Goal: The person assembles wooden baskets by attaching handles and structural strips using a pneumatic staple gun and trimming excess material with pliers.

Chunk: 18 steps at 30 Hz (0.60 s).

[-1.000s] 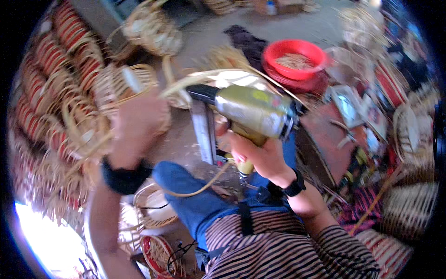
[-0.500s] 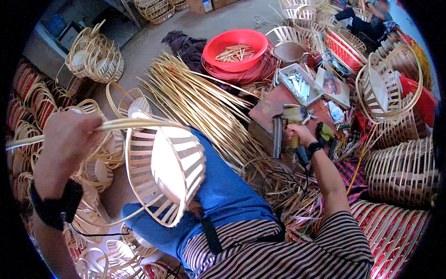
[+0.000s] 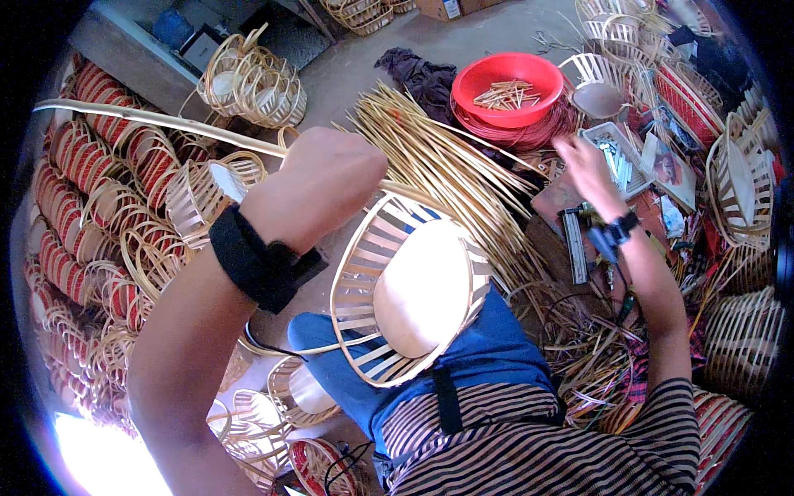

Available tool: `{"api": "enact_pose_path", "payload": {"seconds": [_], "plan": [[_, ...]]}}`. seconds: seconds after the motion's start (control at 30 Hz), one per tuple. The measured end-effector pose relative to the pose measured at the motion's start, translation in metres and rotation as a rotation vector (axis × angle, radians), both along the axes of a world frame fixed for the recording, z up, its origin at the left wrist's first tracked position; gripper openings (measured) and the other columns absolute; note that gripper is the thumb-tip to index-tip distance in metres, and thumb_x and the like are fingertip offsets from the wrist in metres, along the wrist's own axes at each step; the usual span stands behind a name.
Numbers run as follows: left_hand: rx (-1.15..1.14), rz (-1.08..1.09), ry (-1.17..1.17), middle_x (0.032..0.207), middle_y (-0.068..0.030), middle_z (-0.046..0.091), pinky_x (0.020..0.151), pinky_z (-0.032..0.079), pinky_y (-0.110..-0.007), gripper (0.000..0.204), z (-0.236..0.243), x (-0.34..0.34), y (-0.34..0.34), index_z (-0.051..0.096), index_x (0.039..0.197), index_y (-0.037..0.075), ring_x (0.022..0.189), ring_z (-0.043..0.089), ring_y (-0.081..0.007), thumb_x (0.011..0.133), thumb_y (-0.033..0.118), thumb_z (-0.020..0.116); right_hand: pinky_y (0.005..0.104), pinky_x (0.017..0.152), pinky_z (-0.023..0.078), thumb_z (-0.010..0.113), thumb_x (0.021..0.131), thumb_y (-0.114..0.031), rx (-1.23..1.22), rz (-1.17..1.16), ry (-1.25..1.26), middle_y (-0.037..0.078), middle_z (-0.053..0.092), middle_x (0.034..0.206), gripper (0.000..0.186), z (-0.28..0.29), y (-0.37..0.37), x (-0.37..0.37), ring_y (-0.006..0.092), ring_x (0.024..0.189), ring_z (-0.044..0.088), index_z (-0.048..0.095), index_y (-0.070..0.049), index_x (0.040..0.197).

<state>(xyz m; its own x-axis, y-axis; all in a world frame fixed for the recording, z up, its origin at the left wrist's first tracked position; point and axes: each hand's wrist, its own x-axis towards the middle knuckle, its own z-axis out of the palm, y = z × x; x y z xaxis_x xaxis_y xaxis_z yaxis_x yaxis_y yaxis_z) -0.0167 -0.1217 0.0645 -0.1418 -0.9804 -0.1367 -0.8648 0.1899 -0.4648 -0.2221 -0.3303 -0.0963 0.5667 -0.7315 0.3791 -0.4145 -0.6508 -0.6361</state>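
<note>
The left grip (image 3: 331, 178) is clenched round a strip (image 3: 165, 120), which runs out between nine and ten o'clock. At five o'clock from this grip, close below it, the basket (image 3: 422, 289) tilts over the lap (image 3: 509, 347). The staple gun (image 3: 573, 245) stands at six o'clock from the right grip (image 3: 589, 169); whether that one holds anything, I cannot tell. Just beside it, at three o'clock, sits the tray (image 3: 633, 151).
</note>
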Motion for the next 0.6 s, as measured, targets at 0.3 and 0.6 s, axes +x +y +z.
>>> {"api": "enact_pose_path", "payload": {"seconds": [0.3,0.6], "plan": [[-0.014,0.095,0.09,0.064,-0.0149,0.055,0.054,0.042,-0.035,0.03,0.083,0.005,0.044,0.06,0.07,0.004,0.06,0.054,-0.0301,0.07,0.033,0.057,0.038,0.046,0.037,0.034,0.082,-0.046,0.071,0.766,-0.265,0.011,0.048,0.05,0.046,0.055,0.132,0.138,0.0275,0.047,0.048,0.048,-0.006,0.065],[-0.508,0.681,0.101,0.049,-0.0086,0.047,0.043,0.036,-0.033,0.026,0.047,0.003,0.155,0.053,0.068,0.007,0.046,0.049,-0.0231,0.077,0.031,0.052,0.0376,0.045,0.035,0.041,0.081,-0.039,-0.03,0.762,-0.301,0.012,0.047,0.052,0.035,0.053,0.133,0.131,0.0304,0.05,0.05,0.048,-0.006,0.071]]}}
